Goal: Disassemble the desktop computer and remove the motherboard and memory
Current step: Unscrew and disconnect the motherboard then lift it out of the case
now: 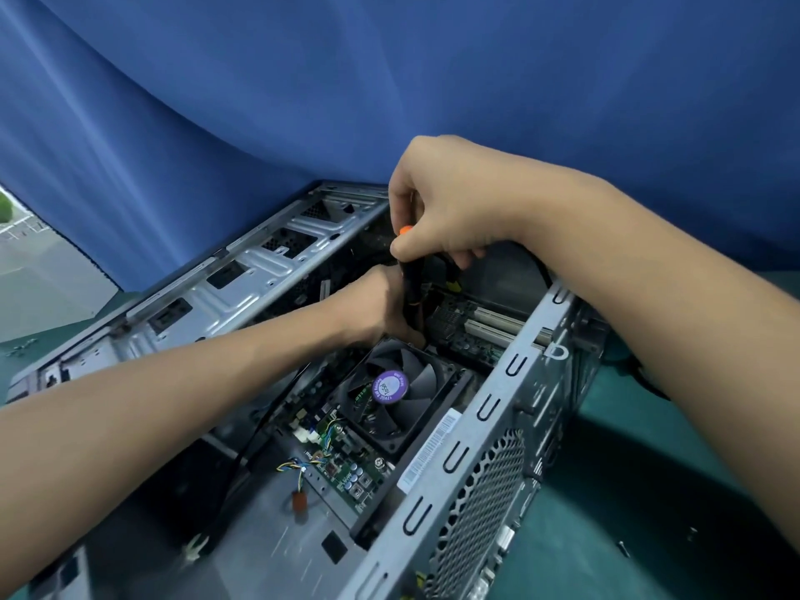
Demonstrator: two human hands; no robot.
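An open grey desktop case point(489, 430) lies on its side on a green mat. Inside it sits the green motherboard point(346, 465), with a black CPU fan point(394, 391) bearing a purple label and white expansion slots point(493, 324) farther back. My right hand point(441, 205) grips a screwdriver point(410, 279) with a black handle and orange cap, held upright above the board. My left hand point(372, 305) reaches in just behind the fan, its fingers curled low by the screwdriver's shaft; what they hold is hidden. No memory stick is visible.
Loose coloured wires point(311, 463) and a black cable point(259, 430) cross the case's front part. A blue curtain point(389, 80) hangs close behind. A small screw point(623, 548) lies on the green mat point(649, 448) at the right. The case's rear grille point(485, 508) faces me.
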